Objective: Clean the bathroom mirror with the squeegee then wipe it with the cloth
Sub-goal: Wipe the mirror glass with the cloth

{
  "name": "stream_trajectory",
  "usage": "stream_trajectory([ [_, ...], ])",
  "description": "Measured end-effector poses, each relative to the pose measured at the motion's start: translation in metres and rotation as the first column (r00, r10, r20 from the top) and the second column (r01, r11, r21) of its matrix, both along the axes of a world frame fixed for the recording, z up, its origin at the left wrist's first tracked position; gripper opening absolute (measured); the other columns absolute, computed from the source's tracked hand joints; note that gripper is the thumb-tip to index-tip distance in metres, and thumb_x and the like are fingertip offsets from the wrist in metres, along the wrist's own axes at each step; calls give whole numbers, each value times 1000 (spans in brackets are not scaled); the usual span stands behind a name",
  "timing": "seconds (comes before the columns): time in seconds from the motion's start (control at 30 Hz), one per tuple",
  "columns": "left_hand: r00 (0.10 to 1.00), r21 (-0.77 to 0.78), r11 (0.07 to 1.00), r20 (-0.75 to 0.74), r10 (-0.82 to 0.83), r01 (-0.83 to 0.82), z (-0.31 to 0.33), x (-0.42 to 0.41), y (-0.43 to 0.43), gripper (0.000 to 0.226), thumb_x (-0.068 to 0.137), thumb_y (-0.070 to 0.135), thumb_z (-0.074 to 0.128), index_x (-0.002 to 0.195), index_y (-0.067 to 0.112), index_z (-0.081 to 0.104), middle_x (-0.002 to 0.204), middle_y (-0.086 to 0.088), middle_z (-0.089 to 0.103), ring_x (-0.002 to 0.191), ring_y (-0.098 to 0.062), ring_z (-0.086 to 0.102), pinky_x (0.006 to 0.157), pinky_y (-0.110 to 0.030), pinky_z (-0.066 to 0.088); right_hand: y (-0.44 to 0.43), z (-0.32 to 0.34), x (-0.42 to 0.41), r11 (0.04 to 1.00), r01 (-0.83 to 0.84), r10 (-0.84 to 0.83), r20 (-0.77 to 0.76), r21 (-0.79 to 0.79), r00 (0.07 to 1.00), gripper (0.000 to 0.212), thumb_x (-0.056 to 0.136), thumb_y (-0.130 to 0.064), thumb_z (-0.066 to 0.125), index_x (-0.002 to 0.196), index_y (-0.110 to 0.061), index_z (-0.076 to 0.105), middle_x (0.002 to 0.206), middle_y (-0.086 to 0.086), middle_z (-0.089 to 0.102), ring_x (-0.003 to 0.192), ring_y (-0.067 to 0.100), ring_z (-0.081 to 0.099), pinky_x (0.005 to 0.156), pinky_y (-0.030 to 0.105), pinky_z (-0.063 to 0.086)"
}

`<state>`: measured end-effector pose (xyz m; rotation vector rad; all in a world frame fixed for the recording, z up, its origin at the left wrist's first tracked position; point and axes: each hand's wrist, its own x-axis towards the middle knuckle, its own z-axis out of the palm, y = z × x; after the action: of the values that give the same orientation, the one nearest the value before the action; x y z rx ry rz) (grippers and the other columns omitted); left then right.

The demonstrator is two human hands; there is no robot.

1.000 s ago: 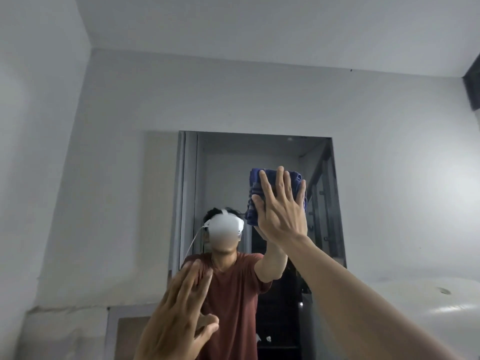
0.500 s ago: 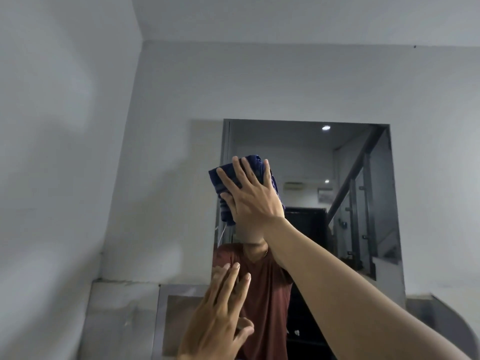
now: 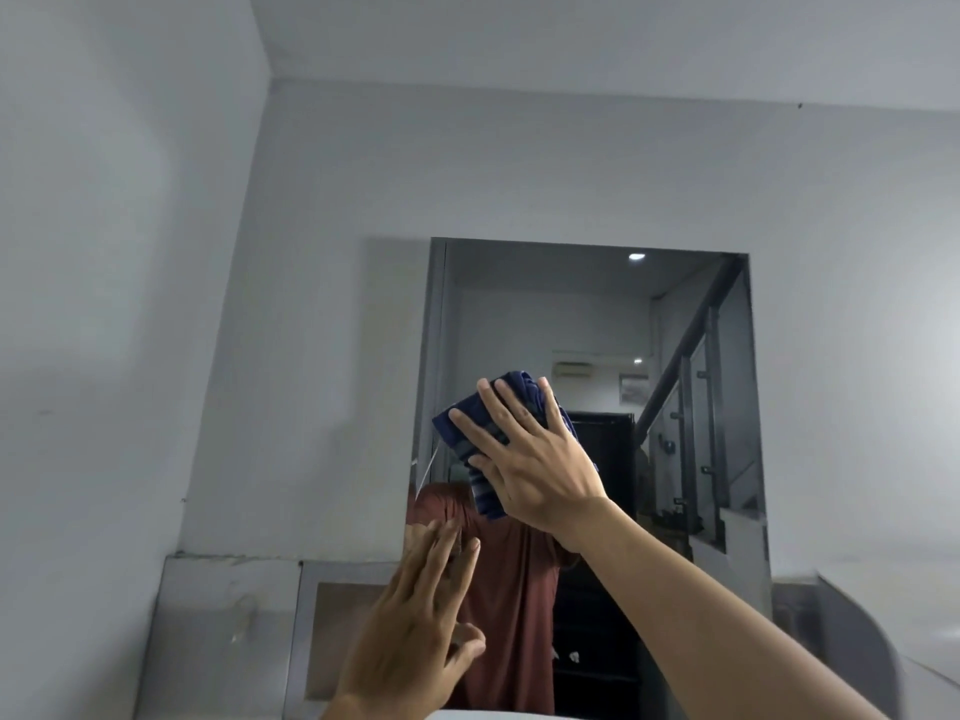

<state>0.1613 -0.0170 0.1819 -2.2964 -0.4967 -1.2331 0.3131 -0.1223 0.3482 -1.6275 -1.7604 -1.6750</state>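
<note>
The mirror (image 3: 587, 314) hangs on the grey wall ahead, reflecting a person in a red shirt and a staircase. My right hand (image 3: 535, 459) lies flat with fingers spread, pressing a folded dark blue cloth (image 3: 462, 428) against the glass left of the mirror's middle. Most of the cloth is hidden under the hand. My left hand (image 3: 415, 626) is raised lower down by the mirror's bottom left corner, fingers apart, holding nothing; I cannot tell if it touches the glass. No squeegee is in view.
A grey side wall (image 3: 104, 356) stands close on the left. A tiled ledge with a recessed panel (image 3: 234, 615) runs below the mirror. A curved pale fixture (image 3: 857, 631) sits at the lower right.
My right hand has slid the cloth from the mirror's upper middle to the left and then downward. The camera view has shifted, and my left hand stays raised low at the left.
</note>
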Motion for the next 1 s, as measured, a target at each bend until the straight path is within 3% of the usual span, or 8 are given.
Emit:
stream_trajectory([
  [0.2, 999, -13, 999, 29, -46, 46, 0, 0, -8, 107, 78, 58, 72, 160, 21, 14, 166, -15, 16, 152, -33, 19, 111, -46, 43, -22, -1, 27, 996, 56, -49, -116, 62, 992, 57, 105, -45, 23, 161, -32, 16, 169, 12, 14, 156, 29, 10, 124, 59, -1],
  [0.3, 998, -30, 999, 55, -21, 22, 2, 4, -14, 108, 75, 66, 69, 159, 19, 19, 163, -18, 23, 150, -36, 23, 111, -48, 41, -31, 1, 45, 987, 90, -65, -182, 130, 981, 58, 105, -44, 28, 161, -30, 18, 168, 13, 16, 156, 30, 12, 123, 61, 4],
  [0.47, 999, -27, 999, 35, -16, 17, 2, 4, -16, 124, 63, 68, 78, 159, 16, 19, 163, -19, 22, 150, -36, 21, 109, -49, 42, -50, 6, 76, 963, 150, -83, -281, 226, 956, 59, 107, -45, 25, 162, -30, 12, 169, 13, 14, 156, 30, 9, 124, 56, -6],
  [0.6, 999, -25, 999, 37, -22, 23, 2, 6, -18, 122, 64, 66, 79, 159, 17, 19, 164, -17, 19, 152, -34, 15, 117, -46, 35, -66, 11, 100, 941, 188, -65, -396, 281, 916, 59, 106, -48, 18, 162, -29, 10, 168, 16, 14, 156, 30, 8, 124, 59, 1],
  [0.73, 1000, -35, 999, 14, -11, 12, 0, 6, -15, 115, 72, 71, 66, 159, 17, 15, 166, -16, 14, 153, -33, 10, 120, -38, 10, -82, 14, 123, 921, 217, -37, -482, 325, 876, 60, 104, -51, 8, 161, -30, 10, 168, 15, 11, 156, 29, 6, 124, 59, 4],
  [1.0, 1000, -42, 999, -2, 30, -30, -1, 7, -14, 106, 78, 78, 49, 159, 19, 18, 166, -16, 12, 153, -35, 13, 120, -37, 6, -85, -17, 146, 873, 263, 19, -566, 412, 824, 60, 105, -51, 9, 160, -28, 18, 169, 12, 13, 157, 25, 8, 124, 55, 1],
])
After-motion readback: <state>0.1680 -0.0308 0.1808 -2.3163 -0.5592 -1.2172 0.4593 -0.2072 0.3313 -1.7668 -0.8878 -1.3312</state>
